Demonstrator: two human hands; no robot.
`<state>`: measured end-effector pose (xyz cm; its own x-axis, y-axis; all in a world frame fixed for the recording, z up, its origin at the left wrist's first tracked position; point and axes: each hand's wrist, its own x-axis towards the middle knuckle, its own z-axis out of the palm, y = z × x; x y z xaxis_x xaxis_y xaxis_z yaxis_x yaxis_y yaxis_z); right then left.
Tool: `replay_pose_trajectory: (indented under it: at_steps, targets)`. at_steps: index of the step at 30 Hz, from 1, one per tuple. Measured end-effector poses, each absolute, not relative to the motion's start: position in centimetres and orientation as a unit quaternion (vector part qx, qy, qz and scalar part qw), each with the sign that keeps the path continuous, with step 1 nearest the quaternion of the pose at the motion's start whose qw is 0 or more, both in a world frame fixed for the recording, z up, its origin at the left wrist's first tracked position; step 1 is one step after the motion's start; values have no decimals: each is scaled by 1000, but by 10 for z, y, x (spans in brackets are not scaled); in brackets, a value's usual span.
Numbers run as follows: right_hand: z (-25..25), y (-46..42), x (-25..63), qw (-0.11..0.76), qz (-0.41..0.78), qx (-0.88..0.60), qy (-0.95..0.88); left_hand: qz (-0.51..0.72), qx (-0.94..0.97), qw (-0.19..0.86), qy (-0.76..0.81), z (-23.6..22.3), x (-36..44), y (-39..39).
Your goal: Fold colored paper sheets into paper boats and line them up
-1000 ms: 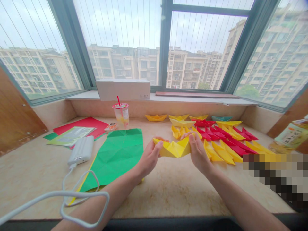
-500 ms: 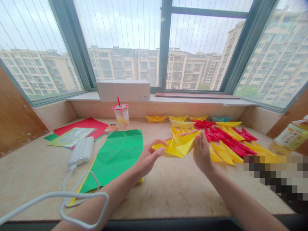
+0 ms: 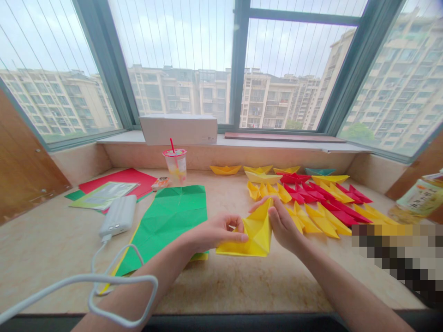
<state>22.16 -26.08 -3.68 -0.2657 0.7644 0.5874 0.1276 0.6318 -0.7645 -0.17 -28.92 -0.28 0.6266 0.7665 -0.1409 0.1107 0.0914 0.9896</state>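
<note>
- A marble window counter (image 3: 51,263) ran across the view.
- A green paper sheet (image 3: 166,226) lay left of the work, apart from it.
- A folded yellow paper (image 3: 258,235) stood between the hands above the counter, its long axis rising from lower left to upper right.
- The left hand (image 3: 221,229) pinched its left side.
- The right hand (image 3: 282,226), nearer its peak, gripped the right side.
- A bottle label (image 3: 420,197) carried writing too blurred to read.

On my feed from the head camera, the operator's body comes down to two bare forearms (image 3: 138,286) reaching in from the bottom edge, narrowing to slim wrists and long-fingered hands, the left hand (image 3: 214,232) and the right hand (image 3: 285,227). The fingernails (image 3: 272,211) look trimmed short (hard to be sure at this resolution from where I sit).
</note>
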Motion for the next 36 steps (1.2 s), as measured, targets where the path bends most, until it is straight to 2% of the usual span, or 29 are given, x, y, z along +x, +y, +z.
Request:
replay_pose_trajectory:
  at_steps: [5, 14, 23, 29, 36]
  targets:
    - [-34, -266, 217, 520, 328, -294, -732, 285, 610, 634, 380, -10, 3, -288]
    - [-43, -262, 207, 584, 298, -322, -683, 343, 623, 571, 410, -13, 12, -291]
    - [-47, -262, 204, 593, 333, -317, -661, 330, 543, 697, 332, -3, 17, -306]
    - [-41, -273, 199, 566, 333, -286, -698, 314, 570, 679, 339, -6, 22, -306]
    - [-39, -281, 191, 594, 313, -268, -691, 289, 610, 629, 386, -18, 21, -302]
